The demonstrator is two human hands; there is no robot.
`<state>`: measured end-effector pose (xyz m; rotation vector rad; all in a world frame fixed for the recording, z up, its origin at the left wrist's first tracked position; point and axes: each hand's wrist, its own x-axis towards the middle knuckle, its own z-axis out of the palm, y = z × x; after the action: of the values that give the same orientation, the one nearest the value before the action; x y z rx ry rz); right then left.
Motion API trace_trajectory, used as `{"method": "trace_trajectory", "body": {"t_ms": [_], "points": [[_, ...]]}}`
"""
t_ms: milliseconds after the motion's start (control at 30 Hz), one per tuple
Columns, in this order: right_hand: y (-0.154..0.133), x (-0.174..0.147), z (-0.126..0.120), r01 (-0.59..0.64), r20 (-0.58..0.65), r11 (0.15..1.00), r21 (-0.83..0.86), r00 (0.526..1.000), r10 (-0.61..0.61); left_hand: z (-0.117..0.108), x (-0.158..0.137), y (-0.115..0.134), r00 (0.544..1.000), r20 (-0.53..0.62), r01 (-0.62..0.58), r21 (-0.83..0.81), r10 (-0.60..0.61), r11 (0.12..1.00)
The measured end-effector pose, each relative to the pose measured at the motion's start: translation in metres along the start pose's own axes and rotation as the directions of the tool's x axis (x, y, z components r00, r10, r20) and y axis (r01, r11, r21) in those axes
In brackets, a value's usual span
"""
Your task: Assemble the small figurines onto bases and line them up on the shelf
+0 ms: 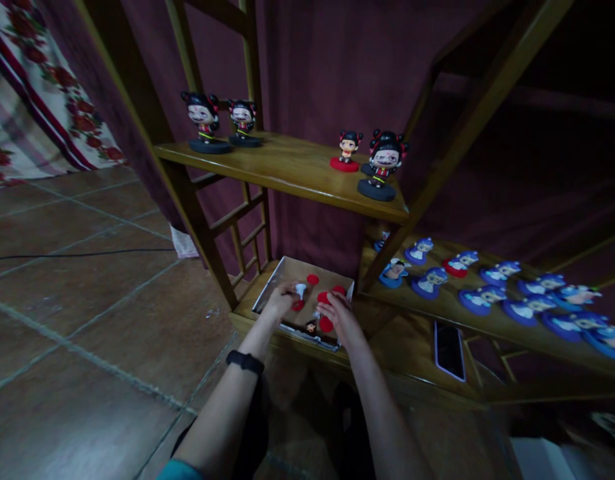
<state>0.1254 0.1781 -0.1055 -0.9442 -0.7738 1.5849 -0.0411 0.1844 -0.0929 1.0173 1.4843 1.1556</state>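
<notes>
Piece (white) | in left grip | red disc | at right grip

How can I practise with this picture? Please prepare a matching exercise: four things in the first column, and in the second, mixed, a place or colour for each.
Column one
1. Left hand
2. Right hand
3. Phone
4. Open box

Column two
A. Dark screen, pale purple edge
B. At a red disc 
C. Brown inside, pale rim
D. At a small white piece

Right pairs: 1-D, 2-B, 3-A, 4-C
</notes>
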Motion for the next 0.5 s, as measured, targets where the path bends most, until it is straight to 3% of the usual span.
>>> {"method": "trace_trajectory", "body": {"t_ms": [67,167,367,500], "points": [[-0.002,-0.002,0.005,-0.026,0.026,0.996,0.087,0.999,0.024,0.004,-0.005,0.005,0.992,0.113,0.09,-0.295,-0.059,0.951],[-0.002,-0.004,0.009,0.012,0.059,0.998,0.06,0.998,-0.015,0.005,-0.01,0.01,0.97,0.224,0.199,-0.499,-0.096,0.844],[0.005,-0.002,0.009,0.15,0.049,0.964,-0.221,0.989,-0.143,0.002,-0.007,0.013,0.978,0.197,0.173,-0.607,-0.064,0.776],[0.013,0.001,0.01,0.173,0.04,0.95,-0.261,0.985,-0.169,0.003,-0.007,0.014,0.98,0.2,0.139,-0.613,-0.017,0.778]]}}
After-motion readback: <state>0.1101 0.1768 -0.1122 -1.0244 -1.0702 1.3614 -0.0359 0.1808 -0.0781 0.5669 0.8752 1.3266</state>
